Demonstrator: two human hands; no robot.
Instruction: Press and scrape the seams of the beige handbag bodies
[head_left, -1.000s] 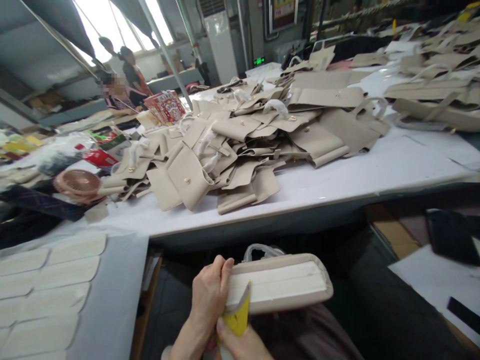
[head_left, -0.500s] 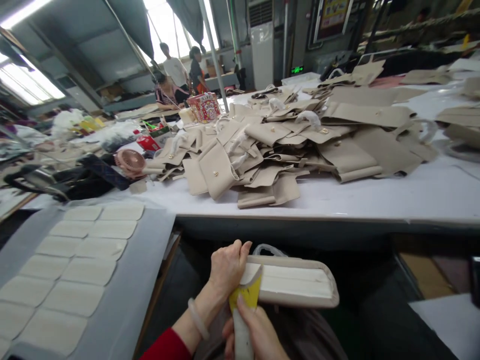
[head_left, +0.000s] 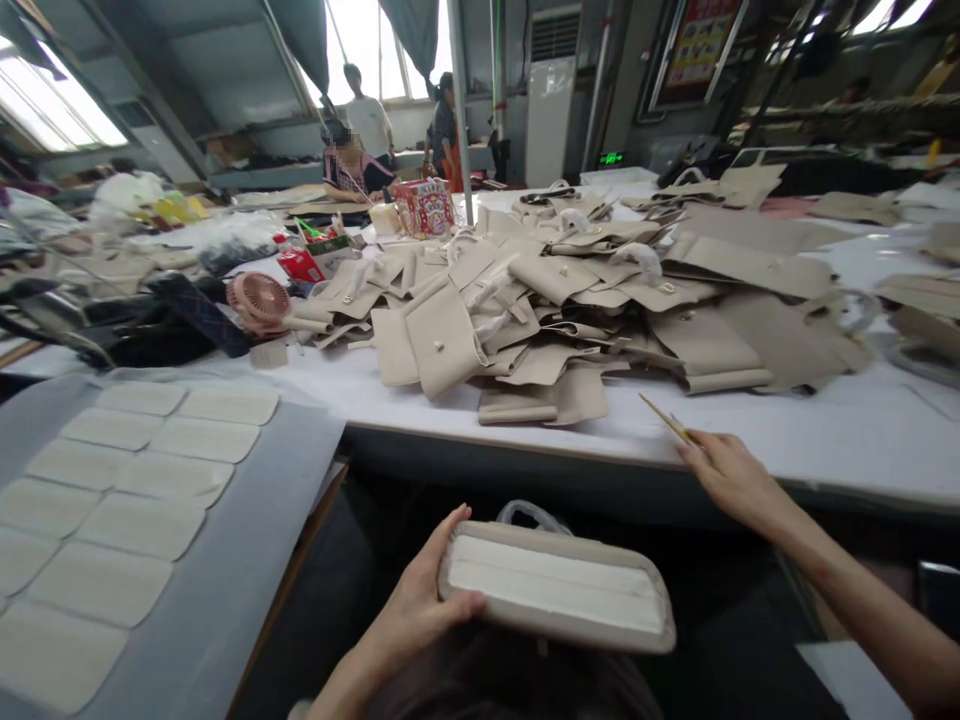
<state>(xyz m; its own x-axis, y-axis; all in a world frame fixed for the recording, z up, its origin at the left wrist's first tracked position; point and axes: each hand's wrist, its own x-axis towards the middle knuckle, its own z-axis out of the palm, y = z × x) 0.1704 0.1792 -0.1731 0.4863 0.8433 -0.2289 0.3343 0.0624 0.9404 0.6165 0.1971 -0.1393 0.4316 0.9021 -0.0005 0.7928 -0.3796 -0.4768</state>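
My left hand (head_left: 431,585) grips one end of a beige handbag (head_left: 585,635), thumb on the near side and fingers on the far side. The bag lies on its side over my lap, its long face with a white panel (head_left: 555,580) turned up towards me. A plastic-wrapped handle (head_left: 532,515) sticks out at its far side. Out to the right, my right hand (head_left: 724,475) pinches a thin yellow scraper (head_left: 664,418) seen edge-on, over the front edge of the white table (head_left: 622,440). The scraper's handle is hidden by the hand.
Beige bag pieces (head_left: 555,300) lie heaped on the table. Pale rounded panels (head_left: 142,525) are laid in rows on a grey sheet (head_left: 255,540) at left. A pink fan (head_left: 259,300) and a red patterned box (head_left: 424,207) stand further back. Several people (head_left: 367,120) are beyond.
My right hand has moved from the bag out to the table edge, carrying the scraper. My left hand has shifted its hold on the bag's end, and the white flap there now lies flat.
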